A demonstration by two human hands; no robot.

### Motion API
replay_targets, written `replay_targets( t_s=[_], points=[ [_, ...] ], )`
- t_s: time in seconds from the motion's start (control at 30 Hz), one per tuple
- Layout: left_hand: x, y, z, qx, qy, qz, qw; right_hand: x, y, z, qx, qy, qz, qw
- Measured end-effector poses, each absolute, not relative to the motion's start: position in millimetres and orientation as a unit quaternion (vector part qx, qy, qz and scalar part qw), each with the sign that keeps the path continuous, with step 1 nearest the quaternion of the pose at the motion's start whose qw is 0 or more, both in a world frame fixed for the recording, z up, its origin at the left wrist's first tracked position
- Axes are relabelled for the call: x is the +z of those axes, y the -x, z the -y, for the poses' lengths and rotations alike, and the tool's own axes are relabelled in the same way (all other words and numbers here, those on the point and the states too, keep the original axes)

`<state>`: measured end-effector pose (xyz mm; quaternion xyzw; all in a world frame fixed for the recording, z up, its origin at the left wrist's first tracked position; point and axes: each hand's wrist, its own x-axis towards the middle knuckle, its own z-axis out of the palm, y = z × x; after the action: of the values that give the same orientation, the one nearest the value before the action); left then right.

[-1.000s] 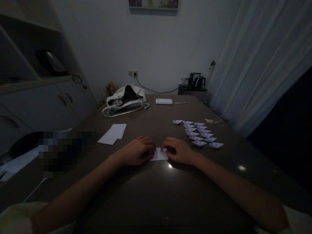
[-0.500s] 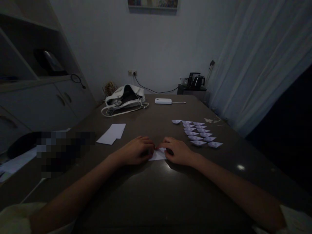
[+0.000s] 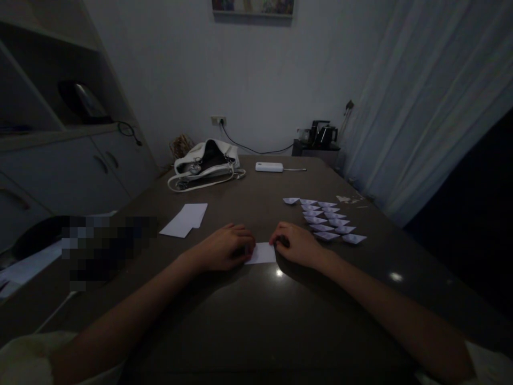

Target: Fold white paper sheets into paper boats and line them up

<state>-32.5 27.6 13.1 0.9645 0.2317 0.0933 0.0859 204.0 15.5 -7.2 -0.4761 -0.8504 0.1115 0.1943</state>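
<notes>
A small white piece of paper (image 3: 262,253) lies on the dark table in front of me, its lower edge facing me. My left hand (image 3: 228,247) is closed on its left end, fingers curled and partly hiding that side. At the upper right corner, my right hand (image 3: 295,244) pinches the paper between thumb and fingertips. Several folded paper boats (image 3: 326,220) stand in rows to the right, beyond my right hand. Beyond my left forearm, white paper sheets (image 3: 185,220) lie flat in an overlapping pile.
A white handbag (image 3: 208,164) sits at the table's far left, with a white power bank (image 3: 269,167) and its short cable to the right. Paper scraps (image 3: 348,199) lie near the right edge. A black kettle (image 3: 327,135) stands behind the table.
My right hand reached left along the paper's upper edge, then drew back right to the corner. The middle of the paper shows flat again. My left hand stayed in place.
</notes>
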Motion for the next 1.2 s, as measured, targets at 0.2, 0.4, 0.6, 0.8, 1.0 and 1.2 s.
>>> replay_targets(
  t_s=[0.2, 0.4, 0.6, 0.8, 1.0, 1.2],
  points=[
    [14.4, 32.2, -27.3, 0.093, -0.964, -0.231, 0.091, -4.0, -204.9, -14.9, 0.089, 0.494, 0.846, 0.182],
    [14.1, 32.2, -27.1, 0.091, -0.964, -0.234, 0.089, -9.0, -202.2, -12.3, 0.054, 0.42, 0.883, 0.201],
    [12.4, 33.2, -27.5, 0.096, -0.963, -0.235, 0.089, -6.9, -199.3, -11.1, 0.022, 0.388, 0.909, 0.154],
    [13.6, 31.9, -28.3, 0.092, -0.964, -0.233, 0.092, 6.9, -203.1, -11.5, -0.053, 0.422, 0.898, 0.112],
    [11.0, 32.3, -28.3, 0.097, -0.962, -0.235, 0.095, 9.4, -201.4, -7.1, -0.063, 0.422, 0.9, 0.095],
    [12.7, 31.2, -26.9, 0.103, -0.962, -0.237, 0.087, 1.4, -195.5, -4.1, -0.075, 0.436, 0.89, 0.112]
  ],
)
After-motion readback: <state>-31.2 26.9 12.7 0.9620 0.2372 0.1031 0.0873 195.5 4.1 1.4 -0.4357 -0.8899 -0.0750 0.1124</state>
